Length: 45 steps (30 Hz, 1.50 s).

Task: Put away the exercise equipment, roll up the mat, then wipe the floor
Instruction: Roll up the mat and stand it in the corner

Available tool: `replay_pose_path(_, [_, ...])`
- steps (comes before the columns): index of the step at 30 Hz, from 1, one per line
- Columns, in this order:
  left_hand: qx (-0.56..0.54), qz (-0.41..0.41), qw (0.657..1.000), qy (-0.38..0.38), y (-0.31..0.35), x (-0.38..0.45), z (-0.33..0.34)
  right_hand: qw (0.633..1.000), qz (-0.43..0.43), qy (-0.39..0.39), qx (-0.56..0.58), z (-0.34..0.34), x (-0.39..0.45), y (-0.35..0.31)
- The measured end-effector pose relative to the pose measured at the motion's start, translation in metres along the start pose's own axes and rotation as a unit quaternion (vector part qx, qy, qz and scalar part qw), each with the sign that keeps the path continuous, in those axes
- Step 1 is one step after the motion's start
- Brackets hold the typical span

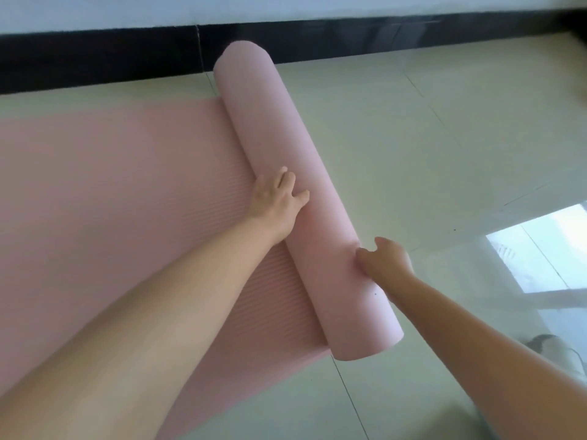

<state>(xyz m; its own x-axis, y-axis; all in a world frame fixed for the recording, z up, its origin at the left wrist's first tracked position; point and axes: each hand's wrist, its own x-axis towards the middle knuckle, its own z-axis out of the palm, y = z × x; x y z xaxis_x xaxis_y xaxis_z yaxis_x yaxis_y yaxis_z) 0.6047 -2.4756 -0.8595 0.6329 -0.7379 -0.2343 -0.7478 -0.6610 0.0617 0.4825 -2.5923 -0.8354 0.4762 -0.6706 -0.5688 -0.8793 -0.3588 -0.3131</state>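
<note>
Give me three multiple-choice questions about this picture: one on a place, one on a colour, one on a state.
1. Where does the left hand lie? A on the mat's rolled part; B on bare tiles; C on the wall.
2. The mat's colour? A blue; B pink; C green.
3. The mat is: A flat; B partly rolled; C fully rolled.
Answers: 1 A, its fingers rest on the roll; 2 B, plainly pink; 3 B, a flat stretch lies beside the roll.
</note>
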Motion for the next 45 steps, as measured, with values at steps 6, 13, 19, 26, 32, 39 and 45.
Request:
replay_pose_path(6, [-0.017,0.093,0.995,0.015,-0.03,-0.012,-0.001,0.987,-0.034,0.015,-0.158,0.03,-0.048,-0.016])
replay_pose_path(13, [0.037,0.062,0.997,-0.018,-0.056,-0.043,-0.008,0.996,-0.012,0.023,-0.086,0.082,-0.097,-0.037])
replay_pose_path(19, [-0.021,0.012,0.999,-0.04,-0.064,-0.063,-0.003,0.996,-0.017,0.015,-0.091,0.093,-0.091,-0.06])
replay_pose_path(26, [0.045,-0.089,0.993,-0.069,-0.06,-0.075,-0.013,0.997,-0.049,-0.059,0.027,0.078,-0.079,-0.055])
replay_pose_path(32, [0.013,-0.136,0.989,-0.058,-0.053,-0.092,-0.003,0.988,-0.093,-0.121,0.011,0.094,-0.093,-0.049])
replay_pose_path(39, [-0.005,-0.248,0.961,-0.119,-0.068,-0.147,-0.016,0.975,-0.197,-0.101,-0.03,0.119,-0.128,-0.039])
replay_pose_path(45, [0.072,-0.188,0.973,-0.111,-0.091,-0.166,-0.01,0.964,-0.214,-0.158,0.027,0.134,-0.153,-0.049])
